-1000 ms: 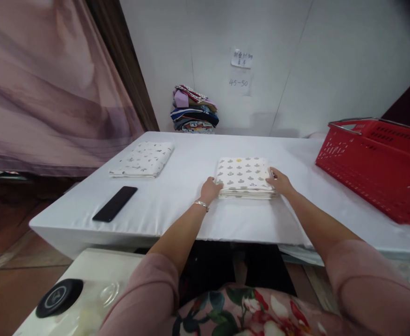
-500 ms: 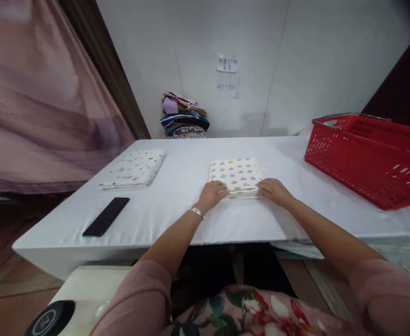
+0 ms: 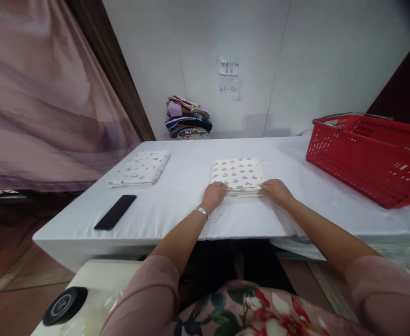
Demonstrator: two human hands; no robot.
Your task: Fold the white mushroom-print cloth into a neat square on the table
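Observation:
A folded white cloth with grey duck-like shapes and a yellow spot lies flat on the table in front of me. My left hand pinches its near left corner, a silver bracelet on the wrist. At the near right corner, my right hand grips the edge between thumb and fingers. Several layers show along the front edge between the hands. Farther left lies another folded white cloth with small dark prints, untouched.
The white-covered table carries a black phone at left and a red plastic basket at right. Behind it is a pile of folded fabrics by the wall. A round black object sits on a white surface at lower left.
Both hands stay on the cloth's near corners, and its front layers look a little more evenly lined up. The whole view has shifted slightly; the phone, basket and other cloth keep their places.

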